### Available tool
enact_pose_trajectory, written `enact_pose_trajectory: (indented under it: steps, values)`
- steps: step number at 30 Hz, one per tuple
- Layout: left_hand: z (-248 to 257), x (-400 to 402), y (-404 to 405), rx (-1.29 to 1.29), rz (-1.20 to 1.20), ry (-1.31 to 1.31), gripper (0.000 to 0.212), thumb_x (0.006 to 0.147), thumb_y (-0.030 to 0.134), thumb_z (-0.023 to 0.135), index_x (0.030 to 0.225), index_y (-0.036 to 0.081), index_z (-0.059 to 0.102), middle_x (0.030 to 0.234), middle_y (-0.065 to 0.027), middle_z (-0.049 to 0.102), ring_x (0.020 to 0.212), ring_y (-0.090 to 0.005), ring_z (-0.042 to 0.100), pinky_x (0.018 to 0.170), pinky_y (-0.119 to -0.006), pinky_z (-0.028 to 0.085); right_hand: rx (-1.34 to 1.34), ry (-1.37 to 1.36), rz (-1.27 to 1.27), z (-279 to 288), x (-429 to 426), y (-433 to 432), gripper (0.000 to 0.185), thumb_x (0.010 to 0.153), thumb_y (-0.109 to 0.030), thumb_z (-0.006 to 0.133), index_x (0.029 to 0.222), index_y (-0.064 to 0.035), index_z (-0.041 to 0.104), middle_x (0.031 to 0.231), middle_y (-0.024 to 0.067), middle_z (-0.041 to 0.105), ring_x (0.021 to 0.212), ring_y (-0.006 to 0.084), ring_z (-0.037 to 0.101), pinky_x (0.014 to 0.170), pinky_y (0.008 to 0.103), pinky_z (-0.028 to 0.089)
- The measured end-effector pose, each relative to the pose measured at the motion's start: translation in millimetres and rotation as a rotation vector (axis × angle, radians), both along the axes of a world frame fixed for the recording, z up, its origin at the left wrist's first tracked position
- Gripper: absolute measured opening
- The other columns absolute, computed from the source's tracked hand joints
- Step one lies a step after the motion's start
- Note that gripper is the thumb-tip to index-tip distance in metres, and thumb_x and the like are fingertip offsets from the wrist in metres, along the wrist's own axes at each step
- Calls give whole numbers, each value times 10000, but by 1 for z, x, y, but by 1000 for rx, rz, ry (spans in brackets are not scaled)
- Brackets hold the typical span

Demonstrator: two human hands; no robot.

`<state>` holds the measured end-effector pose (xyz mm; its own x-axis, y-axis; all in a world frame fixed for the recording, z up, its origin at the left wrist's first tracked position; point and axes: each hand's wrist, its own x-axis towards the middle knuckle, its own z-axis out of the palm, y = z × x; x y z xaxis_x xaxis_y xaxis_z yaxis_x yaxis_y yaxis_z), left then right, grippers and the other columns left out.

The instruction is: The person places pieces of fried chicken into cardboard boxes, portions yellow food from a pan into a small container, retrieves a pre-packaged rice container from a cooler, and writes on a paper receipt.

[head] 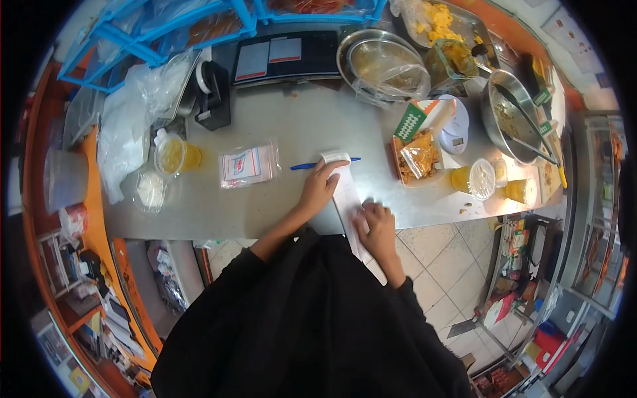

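Note:
A long white paper strip [347, 194] runs from the steel counter [278, 214] over its front edge. Its far end is rolled or folded, and my left hand [319, 186] holds it there with thumb and fingers. My right hand [375, 226] is on the strip's lower right side, its fingers curled and slightly blurred; whether they pinch the paper is unclear. A blue pen [303, 166] lies across the counter, partly hidden behind my left hand and the paper. To the left rests a clear plastic packet [249, 164] with a printed card.
Right: an open food box [418, 159], a digital scale [454, 124], lidded yellow cups [473, 179] and a steel bowl [512, 117] with utensils. Left: a yellow-filled container [176, 155], a small tub [150, 190] and a black tape dispenser [214, 94]. Behind: blue racks [199, 25] and covered bowls [383, 64].

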<state>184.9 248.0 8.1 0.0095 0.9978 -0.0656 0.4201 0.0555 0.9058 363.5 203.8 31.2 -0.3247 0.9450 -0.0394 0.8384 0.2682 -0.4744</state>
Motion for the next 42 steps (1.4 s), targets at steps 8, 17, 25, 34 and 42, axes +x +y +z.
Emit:
enact_pose_trajectory:
  steps: [8,17,25,34,42]
  values:
    - [-9,-51,-55,130,38,584,481,735,178,612,1189,147,453,1195,-134,407,1054,-274,418,848,-415,341,246,-29,191,-9,-59,108,103,688,-150,597,698,-49,583,727,118,527,725,287,515,630,381,437]
    - [-12,-49,-55,245,-75,658,636,762,399,528,1267,66,330,1324,-130,288,1226,-270,262,1002,-448,184,0,589,-123,21,-39,67,74,707,-50,586,699,-38,514,613,68,566,548,139,554,515,253,433]
    - [-19,-56,26,386,-160,633,601,770,405,515,1262,102,350,1317,-115,311,1222,-253,277,1005,-437,194,-117,865,-345,-30,-78,60,94,760,-49,600,745,-9,517,657,27,539,612,48,477,562,186,394]
    - [-18,-55,32,369,-150,686,502,801,372,473,1229,122,396,1285,-96,360,1197,-223,314,1007,-414,191,79,718,-378,-45,-69,53,313,779,-32,575,545,-50,367,487,18,461,465,42,360,445,193,314]
    - [-17,-54,35,285,-153,659,491,809,370,454,1256,182,377,1307,-65,335,1203,-209,306,1006,-427,181,59,626,-381,-39,-74,56,312,777,1,548,545,-42,343,482,4,425,464,46,326,435,199,296]
